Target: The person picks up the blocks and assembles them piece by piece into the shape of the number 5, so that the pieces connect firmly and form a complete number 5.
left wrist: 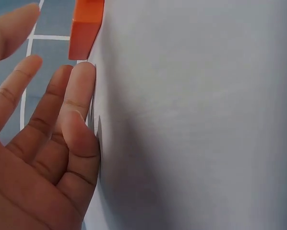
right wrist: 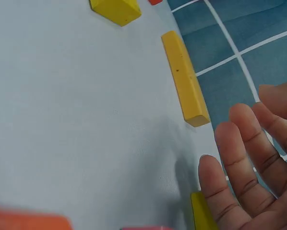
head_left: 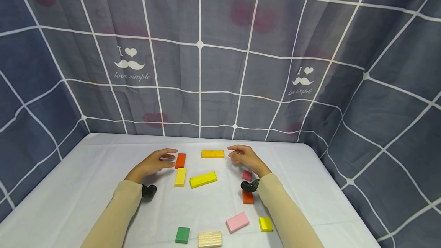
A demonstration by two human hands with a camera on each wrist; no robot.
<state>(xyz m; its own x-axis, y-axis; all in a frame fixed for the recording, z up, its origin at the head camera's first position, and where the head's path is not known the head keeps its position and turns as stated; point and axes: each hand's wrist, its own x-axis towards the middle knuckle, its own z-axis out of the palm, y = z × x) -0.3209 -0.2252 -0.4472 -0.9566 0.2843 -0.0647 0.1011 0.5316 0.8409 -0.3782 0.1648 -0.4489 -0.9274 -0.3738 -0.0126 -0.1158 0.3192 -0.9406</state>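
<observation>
My left hand [head_left: 153, 163] is beside an orange block [head_left: 180, 160], fingers loosely bent and holding nothing. In the left wrist view a fingertip comes close to the orange block [left wrist: 87, 28]; whether they touch I cannot tell. A pale yellow block [head_left: 180, 177] lies just in front of the orange one. My right hand [head_left: 246, 157] hovers right of a deep yellow bar [head_left: 212, 154], its fingers relaxed with nothing gripped. The right wrist view shows that bar [right wrist: 184, 76] apart from the fingertips, and a yellow piece [right wrist: 202, 211] partly hidden behind them.
A bright yellow bar [head_left: 203, 180] lies mid-table. Near the right forearm are a dark pink block [head_left: 247, 175], a red-orange block [head_left: 247, 197] and a small yellow block [head_left: 265, 224]. Toward the front lie pink [head_left: 237, 222], green [head_left: 182, 235] and ridged wooden [head_left: 209, 239] blocks.
</observation>
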